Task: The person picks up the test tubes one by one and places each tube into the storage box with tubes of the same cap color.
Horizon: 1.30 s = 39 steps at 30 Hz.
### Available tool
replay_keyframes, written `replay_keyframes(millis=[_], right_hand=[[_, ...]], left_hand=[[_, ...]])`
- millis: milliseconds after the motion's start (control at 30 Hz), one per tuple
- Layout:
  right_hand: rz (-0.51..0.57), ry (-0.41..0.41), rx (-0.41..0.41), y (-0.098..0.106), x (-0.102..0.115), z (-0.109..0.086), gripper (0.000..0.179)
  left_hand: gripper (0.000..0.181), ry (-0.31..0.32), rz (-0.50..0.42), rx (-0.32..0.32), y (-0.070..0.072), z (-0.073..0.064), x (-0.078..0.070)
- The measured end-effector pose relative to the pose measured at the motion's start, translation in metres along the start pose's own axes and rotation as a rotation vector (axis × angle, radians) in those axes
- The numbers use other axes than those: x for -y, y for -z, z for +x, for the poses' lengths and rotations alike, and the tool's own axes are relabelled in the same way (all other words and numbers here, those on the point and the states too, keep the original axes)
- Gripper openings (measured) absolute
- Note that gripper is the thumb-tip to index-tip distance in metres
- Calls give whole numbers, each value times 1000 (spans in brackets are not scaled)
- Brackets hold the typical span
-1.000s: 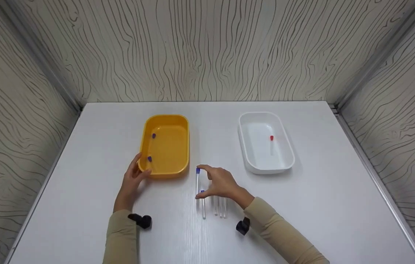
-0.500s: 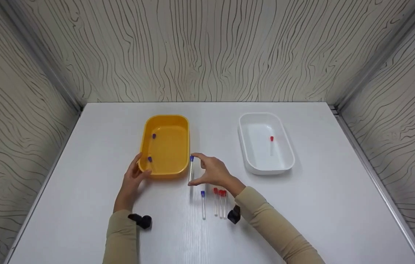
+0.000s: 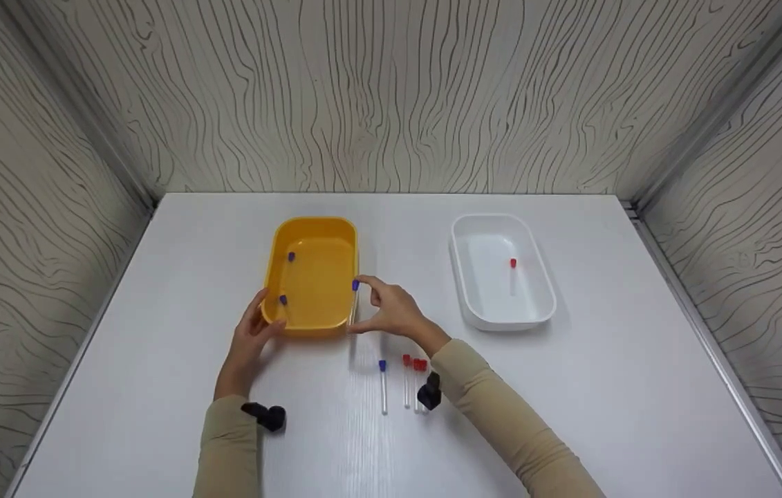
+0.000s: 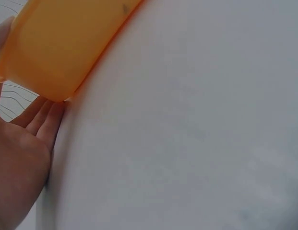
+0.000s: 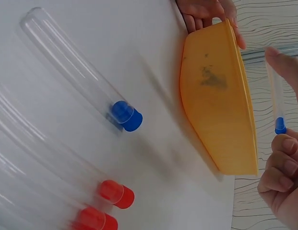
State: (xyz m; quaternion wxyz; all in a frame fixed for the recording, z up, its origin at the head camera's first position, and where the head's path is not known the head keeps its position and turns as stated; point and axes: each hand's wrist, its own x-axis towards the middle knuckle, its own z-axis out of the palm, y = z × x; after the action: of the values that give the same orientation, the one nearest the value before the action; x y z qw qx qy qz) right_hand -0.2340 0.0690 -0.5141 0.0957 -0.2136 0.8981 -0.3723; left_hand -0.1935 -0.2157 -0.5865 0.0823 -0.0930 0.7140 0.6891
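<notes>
My right hand (image 3: 394, 311) holds a blue-capped test tube (image 5: 276, 96) lengthwise, the thumb at its bottom end and a finger at the cap. The tube is raised over the right rim of the yellow tray (image 3: 321, 277). My left hand (image 3: 249, 339) grips that tray at its near left corner, thumb at the rim and fingers along the outside; the left wrist view shows fingertips under the tray's edge. Inside lie two blue-capped tubes, their caps (image 3: 291, 256) clearest. Another blue-capped test tube (image 3: 384, 391) lies on the table beside several red-capped test tubes (image 3: 406, 384).
A white tray (image 3: 484, 277) stands to the right with one red-capped tube (image 3: 513, 277) in it. Patterned panels (image 3: 391, 97) enclose the white table (image 3: 155, 277) at the back and sides. The right wrist's black camera (image 3: 429, 393) partly covers the red-capped tubes.
My right hand has carried the blue-capped test tube up and left, from above the table to the yellow tray's right rim. The left hand keeps its place on the tray.
</notes>
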Motion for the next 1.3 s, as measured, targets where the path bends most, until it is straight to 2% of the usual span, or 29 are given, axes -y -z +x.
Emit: replay_keyframes(millis=[200,400,500,600,733,933,1300], right_hand=[[115,-58,36,-5,-5,11,90],[160,-95,53,-11,-6,17,89],[175,-103,54,-15,-7,19,89],[179,-108,54,-18,-9,20,88],[180,-111,59,-22,-11,21,88],[180,-93,57,-24,-11,22,91],[231,-115,57,-26,-14,22,95]], left_hand=[[72,28,-5,1,0,1,-1],[73,51,-19,5,0,2,0],[73,59,-33,12,-1,0,-5],[73,40,-33,13,-1,-1,-5],[72,15,-12,0,0,2,1],[72,30,-27,-9,1,2,3],[71,62,-36,-13,0,2,2]])
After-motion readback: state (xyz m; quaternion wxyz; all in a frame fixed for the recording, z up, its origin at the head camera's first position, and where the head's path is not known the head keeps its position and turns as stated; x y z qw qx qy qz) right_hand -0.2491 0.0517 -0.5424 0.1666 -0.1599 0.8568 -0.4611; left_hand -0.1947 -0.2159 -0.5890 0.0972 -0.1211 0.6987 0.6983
